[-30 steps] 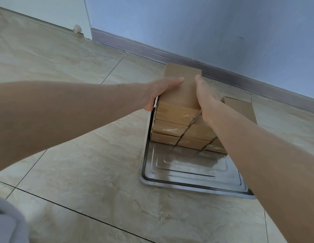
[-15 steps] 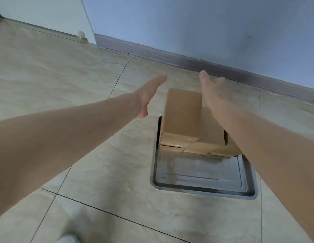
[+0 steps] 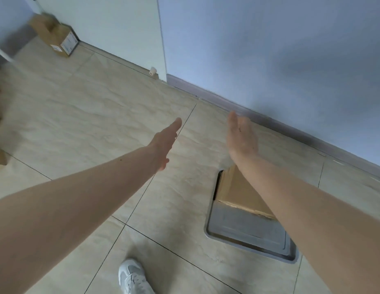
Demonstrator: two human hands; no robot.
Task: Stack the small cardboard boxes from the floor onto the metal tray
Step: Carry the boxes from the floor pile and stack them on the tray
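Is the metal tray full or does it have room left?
Room left. The stacked boxes cover only the far end of the metal tray; its near part shows bare metal. The right forearm hides some of it.

You stand on a beige tiled floor (image 3: 82, 115), your white sneaker (image 3: 132, 277) at the bottom edge. A labelled cardboard carton (image 3: 57, 38) sits far left by the white door (image 3: 104, 28), with a small doorstop (image 3: 152, 71) at the blue wall's (image 3: 269, 49) corner.
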